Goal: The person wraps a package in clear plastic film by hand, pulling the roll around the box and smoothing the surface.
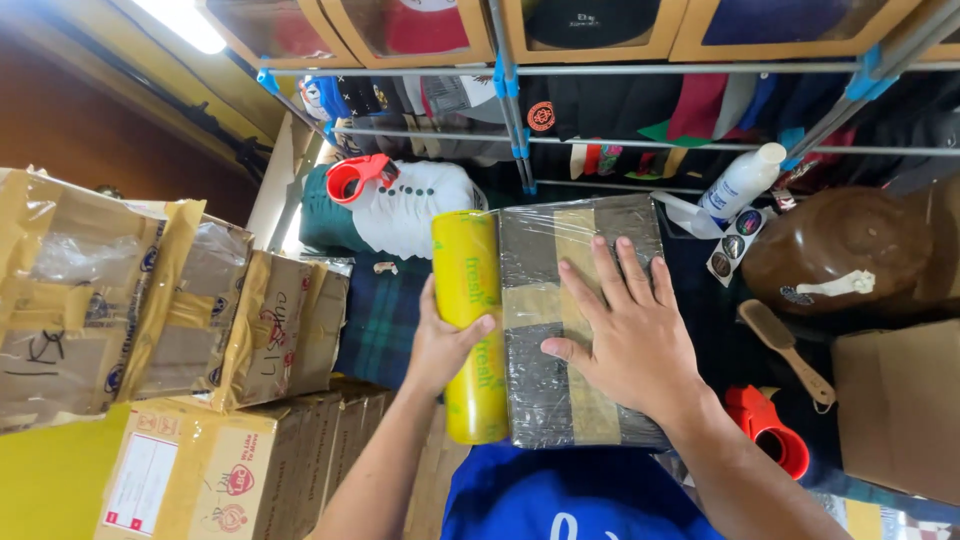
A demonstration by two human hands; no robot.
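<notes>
Wrapping the grey parcel (pixel 580 320) at frame centre in film, left hand (pixel 440 345) fingers gripping the yellow cling-film roll (pixel 470 325) at its left edge, right hand (pixel 625 335) fingers spread flat on top; next likely needing steady rolling tension.

- Your left hand (pixel 440 345) has a wall of taped cardboard boxes (pixel 170 300) close on its left; only a narrow gap over the dark plaid cloth (pixel 380 320) lies between.
- Ahead, a white and green bundle (pixel 400 210) with a red tape dispenser (pixel 360 178) blocks the far edge.
- Right of your right hand (pixel 625 335), a wooden brush (pixel 785 350), a second red tape dispenser (pixel 770 430) and a brown cardboard box (pixel 900 410) crowd the way.
- A white spray bottle (pixel 740 180) stands beyond the wrapped grey parcel (pixel 575 250).
</notes>
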